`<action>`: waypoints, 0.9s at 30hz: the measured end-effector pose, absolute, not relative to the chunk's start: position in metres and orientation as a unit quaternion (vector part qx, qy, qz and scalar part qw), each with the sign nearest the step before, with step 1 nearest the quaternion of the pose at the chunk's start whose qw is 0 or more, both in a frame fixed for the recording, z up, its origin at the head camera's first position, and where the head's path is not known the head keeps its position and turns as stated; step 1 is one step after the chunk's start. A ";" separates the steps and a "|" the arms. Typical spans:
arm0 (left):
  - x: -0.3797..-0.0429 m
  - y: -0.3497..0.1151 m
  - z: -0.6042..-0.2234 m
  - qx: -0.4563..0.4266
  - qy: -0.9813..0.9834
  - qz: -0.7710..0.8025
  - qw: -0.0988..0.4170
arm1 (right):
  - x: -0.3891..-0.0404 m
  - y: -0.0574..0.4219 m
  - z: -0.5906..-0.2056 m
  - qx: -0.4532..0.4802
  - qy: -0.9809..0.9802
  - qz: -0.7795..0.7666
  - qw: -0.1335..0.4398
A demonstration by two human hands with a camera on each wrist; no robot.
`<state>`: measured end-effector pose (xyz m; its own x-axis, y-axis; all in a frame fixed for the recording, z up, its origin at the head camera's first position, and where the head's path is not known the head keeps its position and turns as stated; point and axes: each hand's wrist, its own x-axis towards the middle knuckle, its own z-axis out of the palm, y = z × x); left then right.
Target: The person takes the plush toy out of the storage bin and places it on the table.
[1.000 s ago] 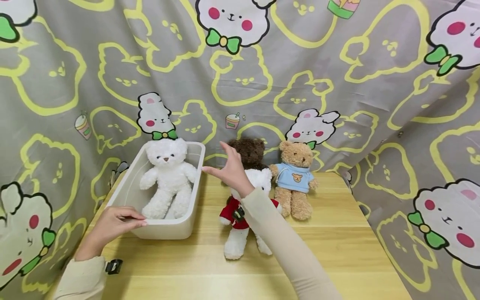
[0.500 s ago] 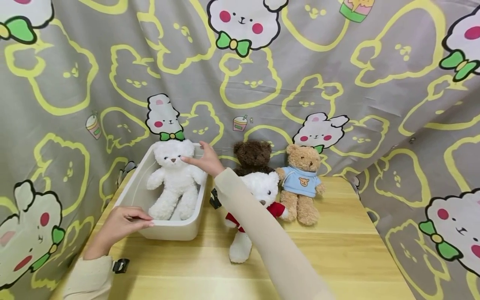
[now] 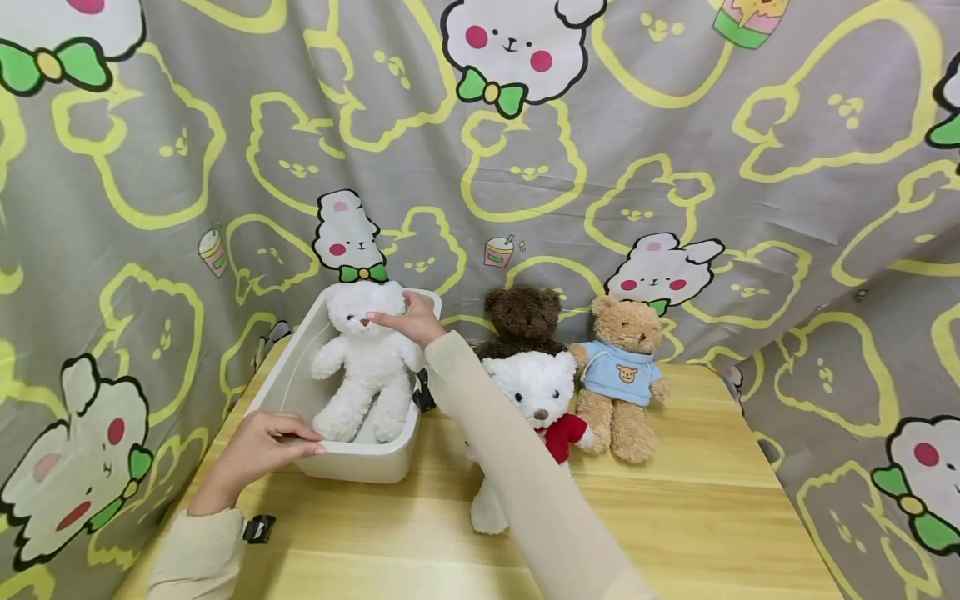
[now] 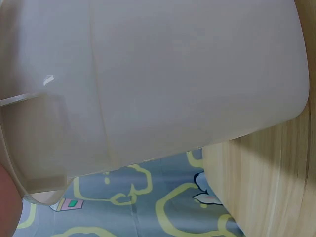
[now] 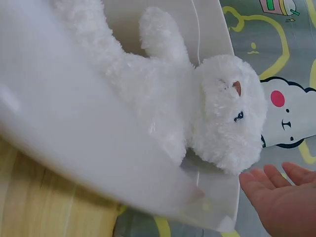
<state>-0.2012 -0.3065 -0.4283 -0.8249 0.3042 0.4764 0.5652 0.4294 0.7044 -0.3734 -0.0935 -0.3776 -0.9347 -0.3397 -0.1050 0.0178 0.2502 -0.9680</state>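
A white plush teddy bear (image 3: 367,367) sits leaning back inside a white plastic bin (image 3: 367,462), its head above the far rim. My left hand (image 3: 262,454) pinches the bin's near left corner at the rim; in the left wrist view only a sliver of that hand (image 4: 7,207) shows beside the bin wall (image 4: 187,74). Beside the bear's head reaches my right hand (image 3: 415,321), thumb across near its face. The right wrist view has the right hand's fingers extended, close to the bear's head (image 5: 229,113); whether they touch it I cannot tell.
Right of the bin, a white bear in a red top (image 3: 536,387) stands partly behind my right forearm. A dark brown bear (image 3: 522,312) is behind it, and a tan bear in a blue shirt (image 3: 621,371) sits to the right. Patterned grey cloth (image 3: 540,200) surrounds the wooden table (image 3: 705,500).
My right hand has moved left, from above the red-topped bear to the seated white bear's head. My left hand stays at the bin's corner. The whole view has shifted slightly.
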 end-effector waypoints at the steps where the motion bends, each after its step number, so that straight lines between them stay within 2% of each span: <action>1: -0.201 -0.306 -0.427 -0.260 -0.834 -0.466 0.141 | -0.374 -0.095 -0.378 -0.103 0.776 -0.603 0.152; 27: -0.201 -0.307 -0.426 -0.293 -0.819 -0.467 0.159 | -0.399 -0.120 -0.403 -0.052 0.787 -0.579 0.207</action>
